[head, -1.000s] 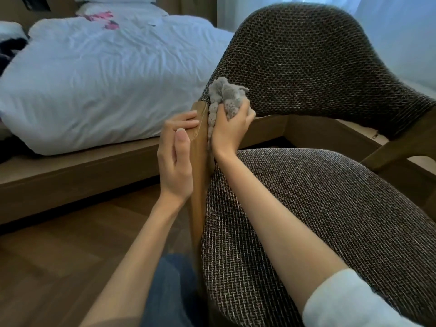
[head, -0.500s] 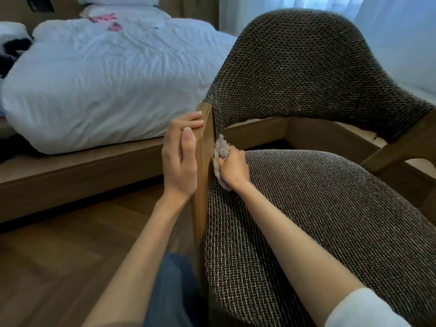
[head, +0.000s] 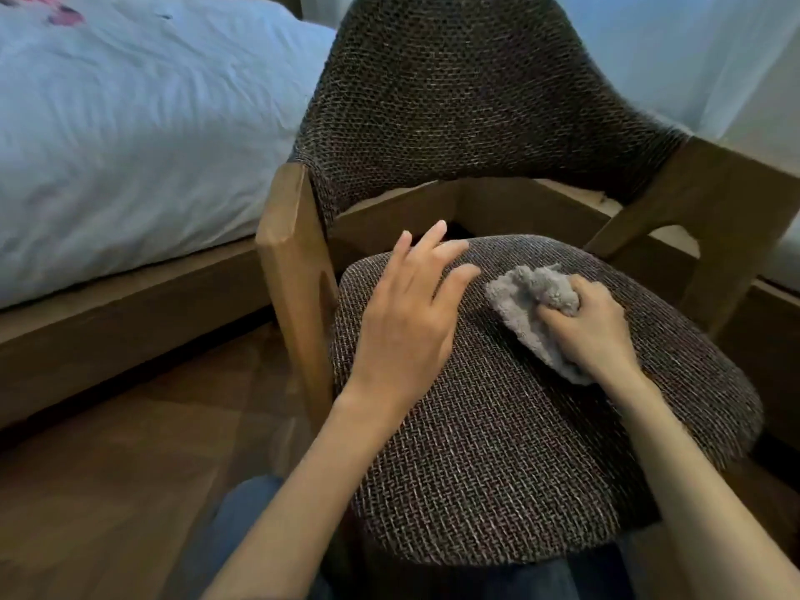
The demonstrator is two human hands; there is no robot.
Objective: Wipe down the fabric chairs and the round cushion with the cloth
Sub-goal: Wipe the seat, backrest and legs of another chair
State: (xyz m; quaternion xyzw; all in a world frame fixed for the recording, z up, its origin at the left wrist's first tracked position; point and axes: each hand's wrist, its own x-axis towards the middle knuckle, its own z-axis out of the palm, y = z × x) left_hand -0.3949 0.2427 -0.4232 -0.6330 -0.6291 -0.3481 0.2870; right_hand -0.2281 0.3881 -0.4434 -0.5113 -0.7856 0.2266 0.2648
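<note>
- Right hand grips the bunched cloth, pressed onto the seat; unwiped fabric lies toward the person.
- Left hand, fingers spread, hovers just beside it.

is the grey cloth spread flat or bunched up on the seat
Bunched up: the cloth is crumpled in the right hand, one edge trailing on the seat cushion.

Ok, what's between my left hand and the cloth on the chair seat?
Only a strip of bare woven chair seat separates the left hand from the grey cloth, per the head view.
</note>
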